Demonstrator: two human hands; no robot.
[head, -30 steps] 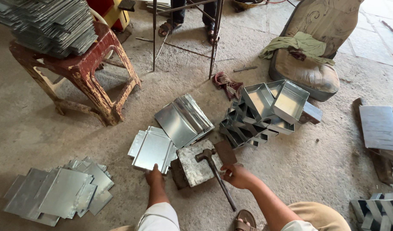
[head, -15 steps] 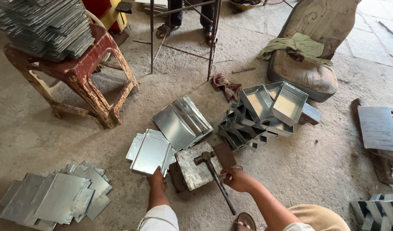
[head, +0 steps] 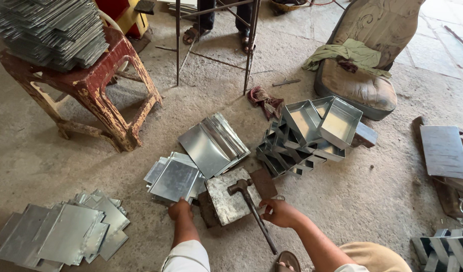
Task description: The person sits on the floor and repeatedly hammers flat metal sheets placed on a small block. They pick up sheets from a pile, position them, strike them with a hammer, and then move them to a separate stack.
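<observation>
Left hand (head: 180,208) fingertips hidden (under sheets (head: 175,179)).
</observation>
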